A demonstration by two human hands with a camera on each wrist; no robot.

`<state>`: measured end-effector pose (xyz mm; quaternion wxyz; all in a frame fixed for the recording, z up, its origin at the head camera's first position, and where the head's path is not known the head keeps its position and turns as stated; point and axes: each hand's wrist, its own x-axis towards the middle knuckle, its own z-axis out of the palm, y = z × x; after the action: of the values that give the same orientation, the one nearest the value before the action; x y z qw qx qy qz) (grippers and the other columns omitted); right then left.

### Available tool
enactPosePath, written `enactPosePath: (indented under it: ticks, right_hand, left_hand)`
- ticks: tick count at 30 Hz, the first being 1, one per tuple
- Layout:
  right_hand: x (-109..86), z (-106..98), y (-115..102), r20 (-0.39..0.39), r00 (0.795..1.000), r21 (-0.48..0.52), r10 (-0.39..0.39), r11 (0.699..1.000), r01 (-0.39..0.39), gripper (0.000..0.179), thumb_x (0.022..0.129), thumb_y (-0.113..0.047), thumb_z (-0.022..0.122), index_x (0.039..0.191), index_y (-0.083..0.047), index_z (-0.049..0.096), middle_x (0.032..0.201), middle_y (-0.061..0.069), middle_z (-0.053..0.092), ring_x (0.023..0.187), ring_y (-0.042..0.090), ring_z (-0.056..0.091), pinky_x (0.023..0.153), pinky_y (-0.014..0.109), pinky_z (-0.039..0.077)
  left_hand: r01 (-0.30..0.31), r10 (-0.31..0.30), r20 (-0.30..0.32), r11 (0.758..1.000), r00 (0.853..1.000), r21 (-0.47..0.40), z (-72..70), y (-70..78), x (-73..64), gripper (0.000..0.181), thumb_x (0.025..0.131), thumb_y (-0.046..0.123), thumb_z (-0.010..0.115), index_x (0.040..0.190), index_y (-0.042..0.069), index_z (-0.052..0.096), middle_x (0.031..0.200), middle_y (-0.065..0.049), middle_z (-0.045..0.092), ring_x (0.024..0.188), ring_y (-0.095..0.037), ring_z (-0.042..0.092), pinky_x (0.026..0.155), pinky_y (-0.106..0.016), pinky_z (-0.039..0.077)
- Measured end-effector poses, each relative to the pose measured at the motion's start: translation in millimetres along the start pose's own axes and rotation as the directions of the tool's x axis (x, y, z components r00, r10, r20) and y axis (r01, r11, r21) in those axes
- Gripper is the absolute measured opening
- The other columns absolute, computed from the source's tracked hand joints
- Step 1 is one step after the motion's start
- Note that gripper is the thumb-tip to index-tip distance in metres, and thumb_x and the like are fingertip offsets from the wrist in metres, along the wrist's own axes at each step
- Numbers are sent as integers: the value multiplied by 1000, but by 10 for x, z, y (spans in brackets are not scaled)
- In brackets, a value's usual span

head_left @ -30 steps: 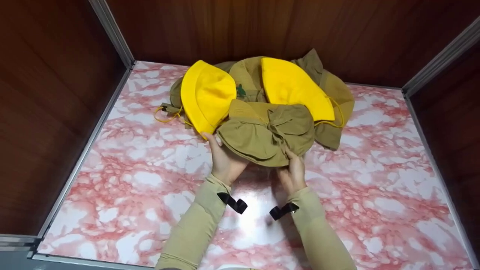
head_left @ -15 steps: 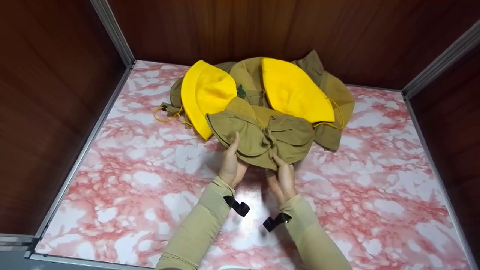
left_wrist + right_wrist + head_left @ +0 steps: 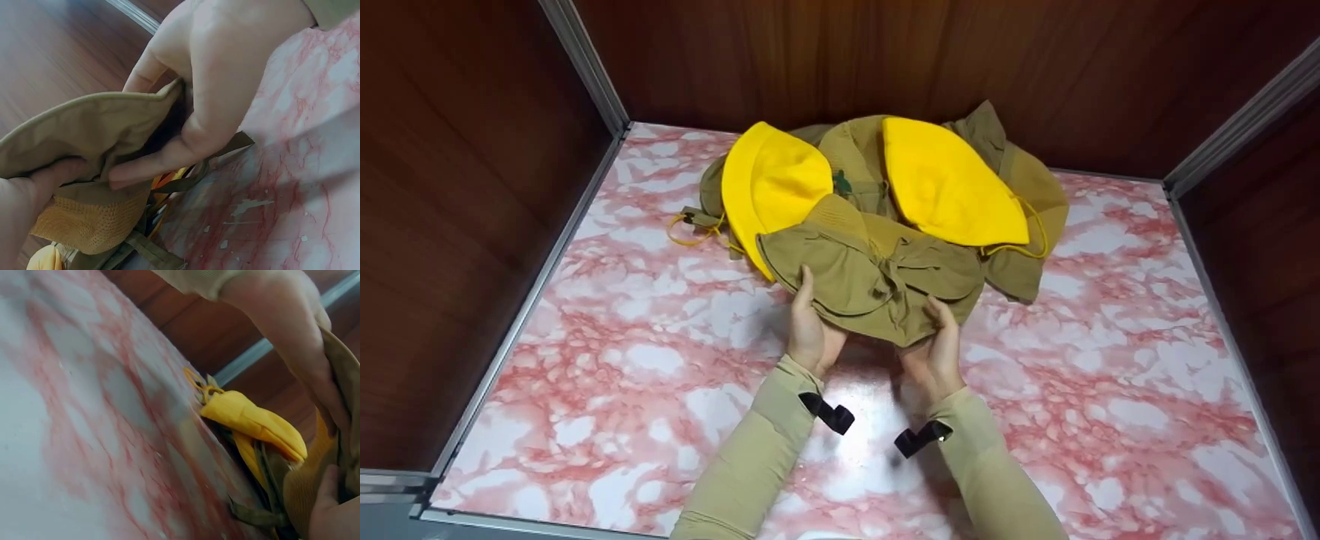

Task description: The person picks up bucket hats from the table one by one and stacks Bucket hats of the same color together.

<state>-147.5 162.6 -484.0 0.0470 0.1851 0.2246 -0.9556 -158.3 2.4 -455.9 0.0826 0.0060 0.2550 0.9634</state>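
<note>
In the head view, a khaki sun hat with a gathered knot in its wide brim is held close over the front of a hat pile. My left hand grips the brim's near left edge, thumb on top and fingers underneath. At the near right edge my right hand pinches the brim the same way. The left wrist view shows fingers tucked under the brim and the hat's woven mesh crown. Only part of the hat appears at the right of the right wrist view.
Two yellow bucket hats with cords lie folded on the pile, left and right. More khaki hats lie beneath and behind them. Brown wood-grain panels enclose the pink-and-white marbled table at the back and sides.
My left hand has moved from beside the left yellow hat onto the khaki brim. The khaki hat has shifted slightly left and nearer, its brim spread wider. My right hand has changed its grip along the edge.
</note>
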Motion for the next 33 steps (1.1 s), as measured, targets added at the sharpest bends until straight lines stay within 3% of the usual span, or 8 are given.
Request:
enactPosePath:
  ticks: [7, 13, 17, 24, 33]
  right_hand:
    - [109, -131, -155, -67, 997, 26, 36, 999, -34, 31, 104, -32, 43, 123, -9, 51, 115, 7, 64, 103, 21, 64, 92, 36, 54]
    - [162, -231, -347, -52, 996, 66, 69, 996, -65, 28, 105, -30, 40, 116, -9, 56, 110, 5, 67, 101, 19, 63, 92, 35, 49]
    - [183, -264, -457, -57, 997, 116, 48, 992, -41, 23, 105, -24, 41, 111, -8, 56, 108, 5, 66, 103, 18, 61, 94, 34, 48]
    - [201, -310, -575, -104, 994, 164, 45, 986, -28, 21, 104, -22, 48, 106, -6, 62, 108, 5, 67, 107, 18, 60, 101, 31, 46]
    - [173, -358, -601, -69, 998, 21, 5, 1000, -3, 17, 106, -15, 43, 116, -11, 55, 106, 5, 70, 99, 17, 66, 90, 30, 53]
  left_hand:
    - [26, -26, -26, 1000, 999, -1, -100, 96, -56, 61, 106, 50, 25, 157, 17, 20, 160, -8, 32, 147, -28, 33, 120, -47, 31]
    - [48, -52, -90, 998, 995, -47, -220, 189, -107, 59, 105, 51, 28, 153, 16, 27, 157, -11, 36, 144, -31, 36, 117, -50, 34]
    - [53, -63, -98, 994, 993, -100, -296, 250, -125, 57, 106, 50, 28, 150, 15, 31, 152, -11, 40, 141, -29, 40, 118, -48, 33]
    - [50, -60, -93, 992, 994, -113, -403, 351, -170, 54, 106, 48, 30, 148, 14, 33, 145, -8, 48, 133, -25, 48, 117, -44, 36]
    - [79, -81, -107, 997, 991, -17, -559, 493, -219, 44, 108, 36, 30, 146, 14, 35, 132, -4, 58, 119, -20, 59, 105, -36, 48]
